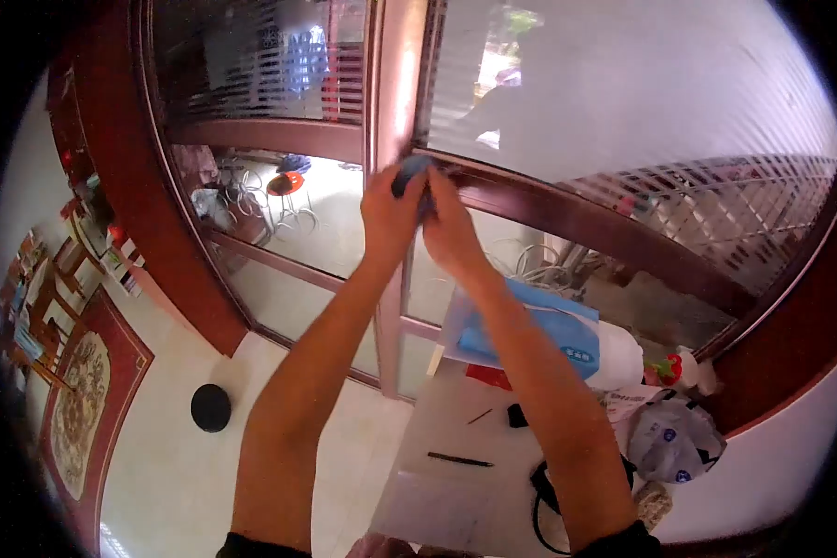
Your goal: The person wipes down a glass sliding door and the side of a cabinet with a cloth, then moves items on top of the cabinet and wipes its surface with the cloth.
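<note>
Both my arms reach up and forward to the frame of a glass sliding door (395, 102). My left hand (388, 212) is closed around a small dark blue-grey cloth (414, 169) at the upright door post. Just to its right, my right hand (448, 223) has its fingers closed on the same cloth, part of which hangs between the two hands. The cloth is close to the post, where the crossbar meets it; whether it touches the post I cannot tell.
At the lower right, a table (428, 418) bears a blue package (558, 325), a white roll-shaped item (620, 356), a black pen (460, 459) and a grey plastic bag (676, 437). A round black object (211, 408) lies on the floor. An orange stool (285, 183) shows through the glass.
</note>
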